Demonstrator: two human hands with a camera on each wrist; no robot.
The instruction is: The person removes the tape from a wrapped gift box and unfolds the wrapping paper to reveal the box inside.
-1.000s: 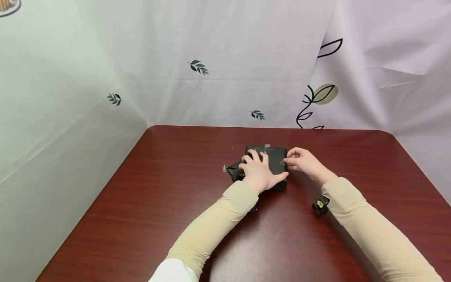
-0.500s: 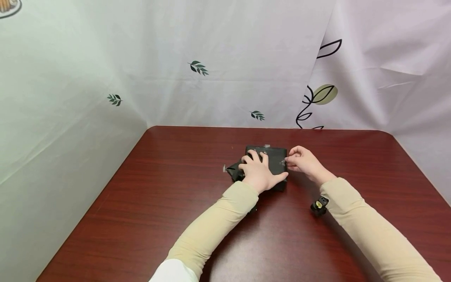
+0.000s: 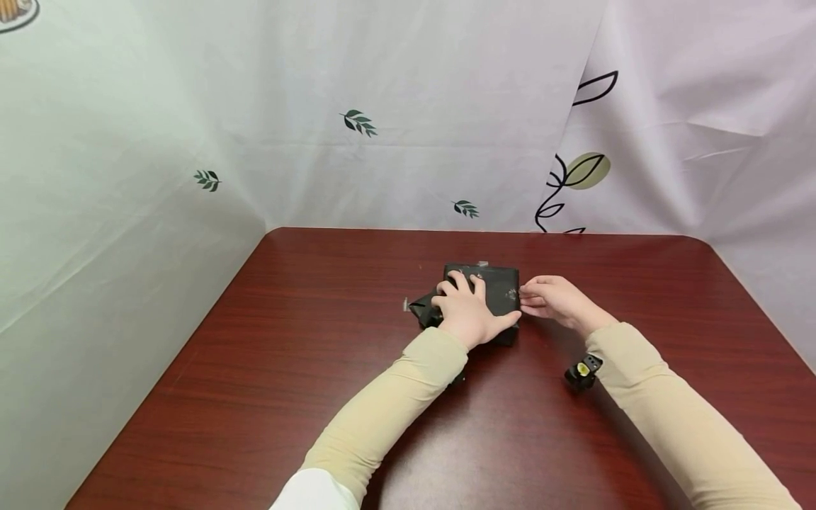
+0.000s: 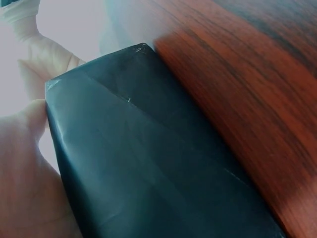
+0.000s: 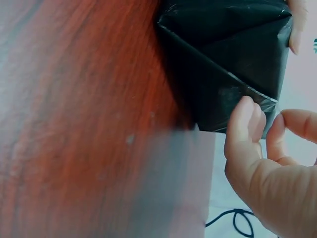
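From where I stand, the black wrapped package [image 3: 500,282] lies on the far half of the reddish-brown counter [image 3: 268,368], just right of the middle, one broad face up. The left hand [image 3: 464,312] is spread across its top, fingers fanned out and thumb reaching to the near right corner; that grip is wide and wraps round nothing, and I take it to be there as a weight, so the package won't slide or spring out of its folds. The right hand [image 3: 556,301] is at the right end, touching the folded flap [image 5: 223,82], whose slanting edge runs down to its fingertips. Its fingers are softly bent, thumb and forefinger a little apart, and I see nothing held in that grip; it seems to be pressing the fold flat, probably because loose paper there would lift. At the left, a pointed flap [image 3: 421,306] sticks out, with what looks like clear tape [image 3: 406,304] at its tip, perhaps left hanging because both hands are busy elsewhere.
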